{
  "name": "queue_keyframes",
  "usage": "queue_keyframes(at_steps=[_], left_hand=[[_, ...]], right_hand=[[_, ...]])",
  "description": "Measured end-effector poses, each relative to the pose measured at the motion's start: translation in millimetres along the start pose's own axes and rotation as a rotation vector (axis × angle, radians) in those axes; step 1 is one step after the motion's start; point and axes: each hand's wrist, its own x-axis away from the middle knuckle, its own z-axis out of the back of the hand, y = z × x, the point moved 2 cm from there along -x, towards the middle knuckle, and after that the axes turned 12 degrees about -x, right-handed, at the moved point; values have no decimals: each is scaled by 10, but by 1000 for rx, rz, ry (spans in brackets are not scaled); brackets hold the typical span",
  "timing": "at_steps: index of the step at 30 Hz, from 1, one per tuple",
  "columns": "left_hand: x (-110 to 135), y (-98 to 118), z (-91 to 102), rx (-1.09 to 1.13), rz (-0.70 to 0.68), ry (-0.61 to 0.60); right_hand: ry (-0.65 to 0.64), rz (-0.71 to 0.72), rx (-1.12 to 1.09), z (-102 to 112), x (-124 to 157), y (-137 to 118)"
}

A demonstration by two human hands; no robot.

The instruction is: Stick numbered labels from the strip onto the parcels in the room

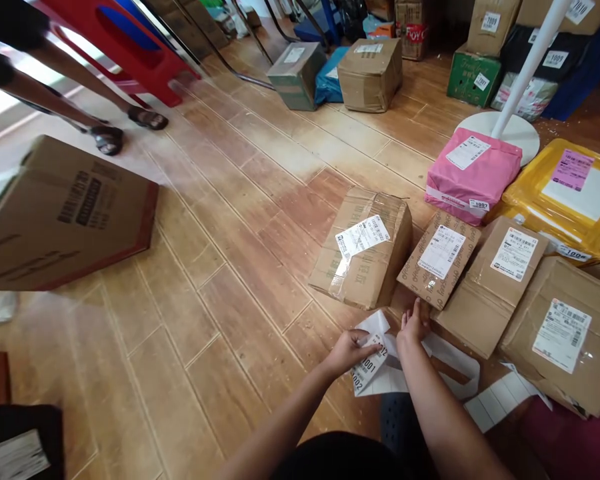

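Observation:
My left hand (pixel 347 351) pinches a white sheet of numbered stickers (pixel 375 360) low over the wooden floor. My right hand (pixel 414 325) rests its fingers on the same sheet, just in front of a small patterned brown parcel (pixel 439 259). A taped cardboard box (pixel 363 247) with a white label lies to the left of that parcel. More flat brown parcels (pixel 497 280) (pixel 560 333) lie to the right. Empty sticker backing paper (pixel 500 400) trails by my right forearm.
A pink parcel (pixel 473 175) and a yellow one (pixel 570 197) lie beyond, by a white pole base (pixel 500 127). A large cardboard box (pixel 65 213) stands at left. Another person's legs and sandals (pixel 107 137) are at far left. Boxes (pixel 370 73) line the back.

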Motion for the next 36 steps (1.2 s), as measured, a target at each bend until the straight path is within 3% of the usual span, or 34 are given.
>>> queue_keyframes(at_steps=[5, 9, 11, 16, 22, 29, 33, 36], left_hand=[[-2, 201, 144, 43, -149, 150], [-27, 290, 149, 224, -122, 323], [-57, 283, 77, 312, -53, 352], [-101, 240, -75, 370, 2, 397], [-74, 114, -67, 360, -14, 508], [-57, -193, 185, 320, 27, 679], [-96, -191, 334, 253, 1, 664], [-92, -139, 453, 176, -37, 628]], right_hand=[[-156, -20, 13, 5, 166, -235], [-647, -124, 156, 15, 442, -455], [-762, -103, 226, 26, 531, -573], [-750, -135, 244, -3, 506, -737], [-808, -109, 314, -36, 542, -625], [-849, -6, 365, -195, 991, -250], [-766, 53, 385, -304, 1041, -159], [-790, 26, 426, -337, 1009, -143]])
